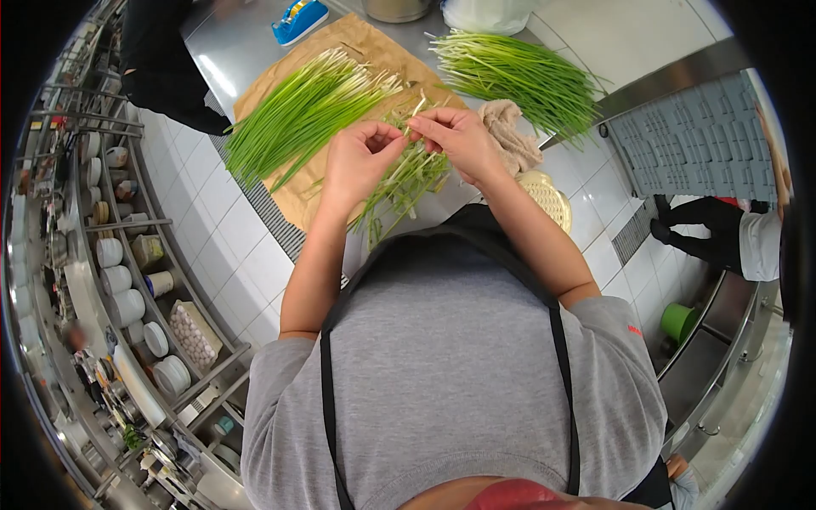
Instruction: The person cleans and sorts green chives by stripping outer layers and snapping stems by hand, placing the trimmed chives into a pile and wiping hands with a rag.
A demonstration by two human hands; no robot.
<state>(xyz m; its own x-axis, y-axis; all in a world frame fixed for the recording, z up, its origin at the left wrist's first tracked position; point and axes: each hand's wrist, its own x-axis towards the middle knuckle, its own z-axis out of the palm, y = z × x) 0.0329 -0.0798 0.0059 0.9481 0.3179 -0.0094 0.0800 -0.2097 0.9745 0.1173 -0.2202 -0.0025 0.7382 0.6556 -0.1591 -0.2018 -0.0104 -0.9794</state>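
Both of my hands meet above a loose heap of trimmed green scraps at the near edge of brown paper. My left hand is closed, thumb and fingers pinched around a thin pale stalk. Close beside it, my right hand pinches the same stalk near its white end. Beyond my left hand, a large bunch of green stalks lies on the paper, white ends pointing away. A second bunch rests at the far right on the metal counter.
A crumpled beige cloth lies right of my right hand, above a yellowish perforated item. A blue tape dispenser stands at the back. People in dark clothes are at far left and right. Shelves with containers line the left.
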